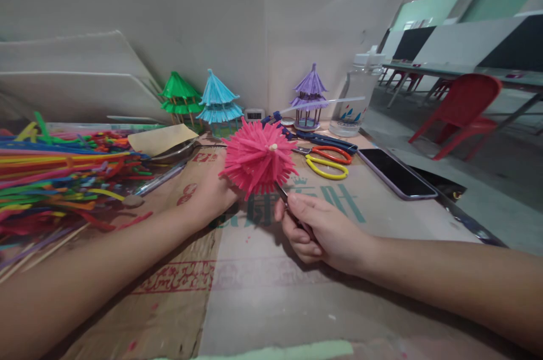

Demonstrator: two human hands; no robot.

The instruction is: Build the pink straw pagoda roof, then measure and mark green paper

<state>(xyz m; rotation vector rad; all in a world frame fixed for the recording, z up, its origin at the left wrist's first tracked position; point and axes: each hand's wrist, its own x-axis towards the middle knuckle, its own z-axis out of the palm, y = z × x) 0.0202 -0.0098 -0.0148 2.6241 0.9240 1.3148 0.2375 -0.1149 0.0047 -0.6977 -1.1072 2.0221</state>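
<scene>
Centrally, spiky, fuzzy pink canopy (259, 157), right hand (311, 227) clasping slim dark tool (281, 192), left hand (217, 193) partly hidden, grip unclear.

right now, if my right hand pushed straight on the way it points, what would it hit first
Most likely the pink spiky piece: the dark tool in your right hand points at its lower edge and may already touch it; depth is unclear.

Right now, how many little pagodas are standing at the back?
3: a green pagoda at the left, a blue pagoda just right of it, and a purple pagoda farther right, near the bottle.
</scene>
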